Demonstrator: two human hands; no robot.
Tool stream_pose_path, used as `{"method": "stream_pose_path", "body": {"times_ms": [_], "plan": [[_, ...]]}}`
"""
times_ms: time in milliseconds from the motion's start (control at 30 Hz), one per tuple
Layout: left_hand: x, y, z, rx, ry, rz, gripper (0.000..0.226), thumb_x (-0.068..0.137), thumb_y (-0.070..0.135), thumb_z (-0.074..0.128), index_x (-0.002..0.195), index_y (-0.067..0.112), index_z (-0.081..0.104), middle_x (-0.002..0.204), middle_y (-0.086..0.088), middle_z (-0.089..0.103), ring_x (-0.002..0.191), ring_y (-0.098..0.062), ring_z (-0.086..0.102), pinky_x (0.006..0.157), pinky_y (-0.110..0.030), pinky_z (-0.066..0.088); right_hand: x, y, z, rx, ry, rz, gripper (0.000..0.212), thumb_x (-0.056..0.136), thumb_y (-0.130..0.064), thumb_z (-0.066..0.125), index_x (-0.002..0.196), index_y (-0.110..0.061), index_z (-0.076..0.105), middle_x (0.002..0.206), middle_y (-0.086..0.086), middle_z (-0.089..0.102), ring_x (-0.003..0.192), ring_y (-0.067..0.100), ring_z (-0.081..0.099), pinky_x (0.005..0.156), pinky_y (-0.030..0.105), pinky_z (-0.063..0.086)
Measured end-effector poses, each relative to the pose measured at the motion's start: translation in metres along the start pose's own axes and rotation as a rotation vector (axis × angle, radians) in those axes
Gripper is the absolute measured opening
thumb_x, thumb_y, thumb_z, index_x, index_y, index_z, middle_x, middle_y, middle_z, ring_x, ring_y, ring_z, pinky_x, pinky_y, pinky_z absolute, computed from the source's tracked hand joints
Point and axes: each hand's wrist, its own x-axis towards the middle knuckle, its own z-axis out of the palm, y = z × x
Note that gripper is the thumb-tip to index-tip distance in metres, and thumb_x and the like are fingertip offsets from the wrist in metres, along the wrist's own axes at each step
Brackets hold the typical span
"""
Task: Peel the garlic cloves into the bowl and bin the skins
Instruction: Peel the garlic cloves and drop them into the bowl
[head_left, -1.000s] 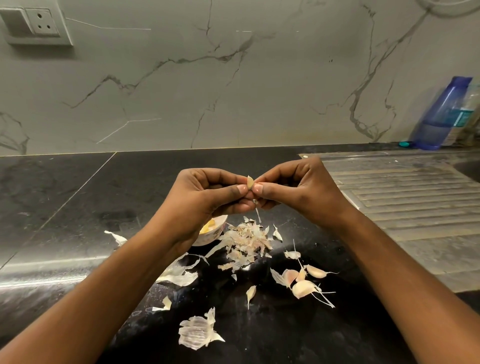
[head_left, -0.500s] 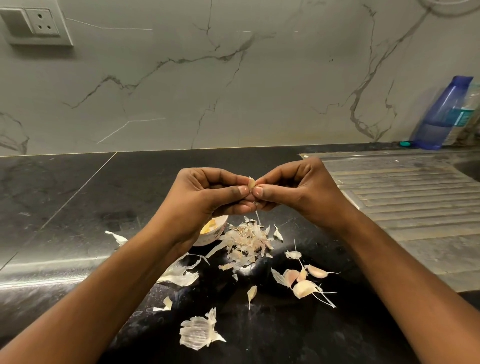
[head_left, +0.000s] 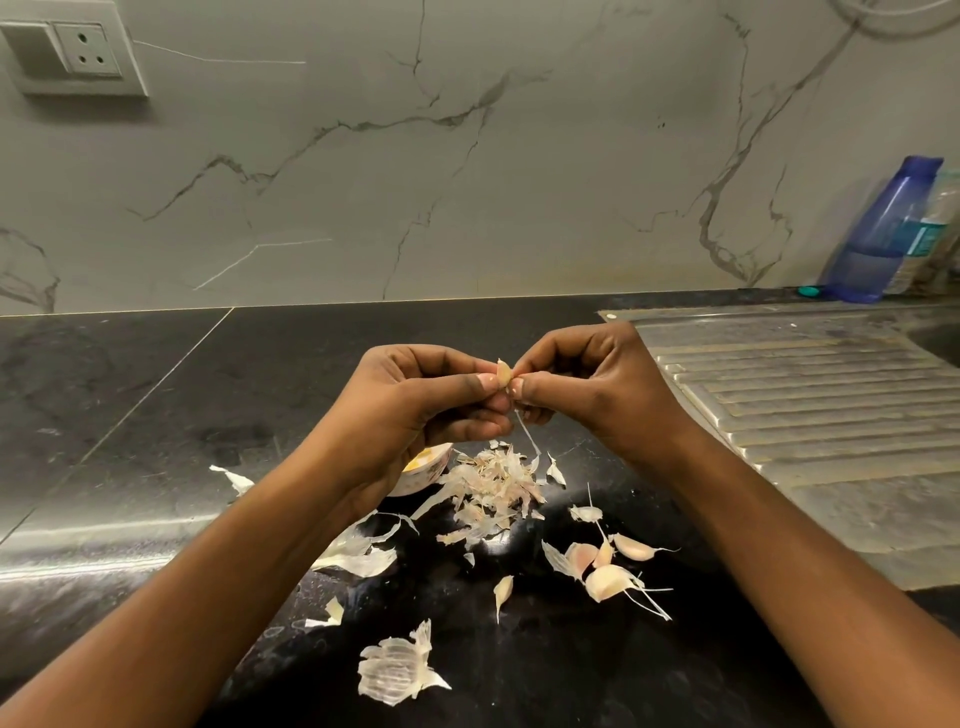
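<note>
Pinching one clove (head_left: 503, 373) between them, left hand (head_left: 415, 410) and right hand (head_left: 587, 387) meet above the counter (head_left: 130, 415); a skin strip (head_left: 527, 435) hangs below. Bowl (head_left: 423, 470) sits under the left wrist, skins (head_left: 488, 486) piled beside it, unpeeled cloves (head_left: 605, 566) near right.

L hand (head_left: 405, 415) & R hand (head_left: 602, 389): both bare, forearms (head_left: 208, 597) also bare up to frame edge; thumb nails (head_left: 488, 382) short, plain, pale.

No legible text — bottle label (head_left: 923, 240) blurred
</note>
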Motion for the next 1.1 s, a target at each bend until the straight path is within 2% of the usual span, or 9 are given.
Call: {"method": "stream_pose_path", "body": {"times_ms": [267,433,567,633,733,967,1100], "plan": [[0.0014,-0.0008,-0.0024,0.097,0.048,0.056,0.034,0.076,0.014,0.076,0.108,0.000,0.075,0.097,-0.021,0.079,0.082,-0.028,0.078,0.070,-0.026,0.065,0.0006,-0.0003,0.0000,0.007,-0.008,0.016,0.003,0.094,0.000,0.075,0.092,0.000,0.078,0.078,0.014,0.075,0.069,0.027,0.073,0.066,0.031,0.062],[0.0019,-0.0042,-0.0033,0.178,0.076,0.165,0.018,0.088,-0.002,0.071,0.106,0.002,0.075,0.096,-0.018,0.080,0.088,-0.029,0.079,0.077,-0.030,0.066,0.0003,0.0003,0.0015,0.001,-0.036,0.028,0.005,0.094,0.002,0.075,0.091,-0.001,0.078,0.077,0.013,0.075,0.068,0.024,0.072,0.066,0.030,0.061],[0.0022,-0.0060,-0.0042,0.251,0.075,0.190,0.019,0.092,-0.007,0.068,0.106,0.002,0.077,0.096,-0.015,0.080,0.090,-0.031,0.079,0.078,-0.030,0.066,0.0017,0.0025,0.0014,-0.034,-0.036,0.037,0.003,0.094,-0.002,0.076,0.092,-0.002,0.079,0.078,0.012,0.076,0.069,0.025,0.072,0.067,0.030,0.062],[0.0019,-0.0061,-0.0040,0.276,0.065,0.198,0.021,0.088,-0.003,0.073,0.108,0.003,0.078,0.097,-0.013,0.081,0.091,-0.029,0.080,0.080,-0.030,0.065,0.0023,0.0036,0.0013,-0.053,-0.033,0.036,0.003,0.094,-0.003,0.076,0.094,-0.001,0.079,0.079,0.013,0.076,0.070,0.027,0.073,0.066,0.029,0.062],[0.0018,-0.0061,-0.0034,0.303,0.059,0.214,0.033,0.078,0.014,0.080,0.110,0.004,0.078,0.098,-0.011,0.081,0.092,-0.027,0.080,0.083,-0.032,0.065,0.0028,0.0042,0.0006,-0.062,-0.036,0.035,0.003,0.094,-0.003,0.076,0.094,-0.002,0.079,0.079,0.012,0.076,0.070,0.028,0.073,0.066,0.029,0.062],[0.0037,-0.0060,-0.0067,0.189,0.073,0.230,0.036,0.075,0.013,0.076,0.108,0.000,0.077,0.097,-0.017,0.080,0.091,-0.031,0.080,0.080,-0.030,0.065,0.0028,0.0038,-0.0031,-0.064,0.002,0.048,0.005,0.095,-0.004,0.076,0.092,-0.001,0.078,0.077,0.012,0.076,0.069,0.024,0.073,0.065,0.029,0.060],[0.0034,-0.0070,-0.0060,0.239,0.076,0.268,0.036,0.073,0.015,0.078,0.107,0.001,0.077,0.095,-0.014,0.081,0.089,-0.028,0.080,0.078,-0.027,0.065,0.0032,0.0022,-0.0044,-0.046,0.016,0.054,0.008,0.093,-0.009,0.080,0.097,-0.002,0.081,0.080,0.011,0.078,0.071,0.025,0.076,0.066,0.030,0.062]]}}
